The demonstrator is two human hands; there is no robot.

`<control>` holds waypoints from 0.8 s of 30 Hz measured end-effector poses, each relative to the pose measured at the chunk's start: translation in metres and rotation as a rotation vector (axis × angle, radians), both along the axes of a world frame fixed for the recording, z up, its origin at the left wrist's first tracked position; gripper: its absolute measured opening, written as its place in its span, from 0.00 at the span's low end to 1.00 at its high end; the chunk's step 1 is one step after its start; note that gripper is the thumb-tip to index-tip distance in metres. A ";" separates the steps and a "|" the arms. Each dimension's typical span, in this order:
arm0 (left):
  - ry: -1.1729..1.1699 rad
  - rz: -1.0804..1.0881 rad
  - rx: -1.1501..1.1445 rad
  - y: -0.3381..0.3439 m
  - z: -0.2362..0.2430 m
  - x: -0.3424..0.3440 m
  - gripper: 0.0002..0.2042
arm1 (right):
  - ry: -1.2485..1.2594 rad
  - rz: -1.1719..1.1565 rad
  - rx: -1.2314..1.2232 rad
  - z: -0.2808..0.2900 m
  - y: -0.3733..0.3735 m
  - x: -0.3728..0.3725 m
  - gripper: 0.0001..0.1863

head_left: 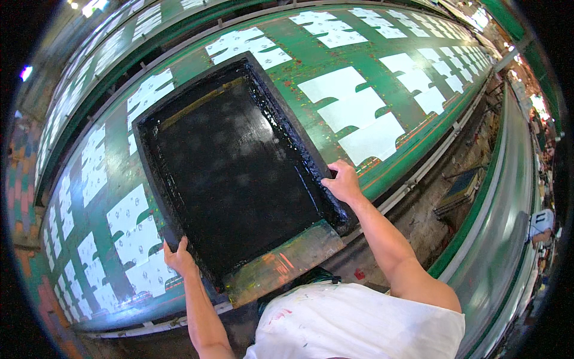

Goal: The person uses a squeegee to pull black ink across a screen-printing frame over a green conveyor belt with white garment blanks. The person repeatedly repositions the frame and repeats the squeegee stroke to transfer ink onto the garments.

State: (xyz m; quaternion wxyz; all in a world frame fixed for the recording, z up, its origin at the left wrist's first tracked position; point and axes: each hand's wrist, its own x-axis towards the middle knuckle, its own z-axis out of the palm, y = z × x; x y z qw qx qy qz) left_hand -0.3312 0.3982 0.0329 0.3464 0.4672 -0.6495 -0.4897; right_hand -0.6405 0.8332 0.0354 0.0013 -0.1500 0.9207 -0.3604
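A large screen-printing frame [192,87] with dark rims and a black, wet-looking mesh lies tilted across the green table in front of me. My left hand [180,258] grips its left rim near the close corner, thumb on top. On the right rim, my right hand [343,183] is closed with the thumb over the edge. A brownish strip [203,103] runs along the far inside end. At the close end is a flat, paint-stained panel [287,263] with orange streaks. White cut fabric pieces [360,115] lie flat beside the frame; those on the left [134,242] carry small dark prints.
The long green table [335,66] stretches far to the right, with rows of white pieces. Another table with white pieces [89,78] stands beyond a dark gap. A metal rail [427,155] follows the near edge. Behind me on the right is a long pale-topped table [490,257].
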 end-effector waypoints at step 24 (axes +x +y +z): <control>-0.307 -0.007 -0.180 -0.013 -0.031 0.004 0.29 | 0.287 1.015 0.335 0.093 -0.089 0.206 0.22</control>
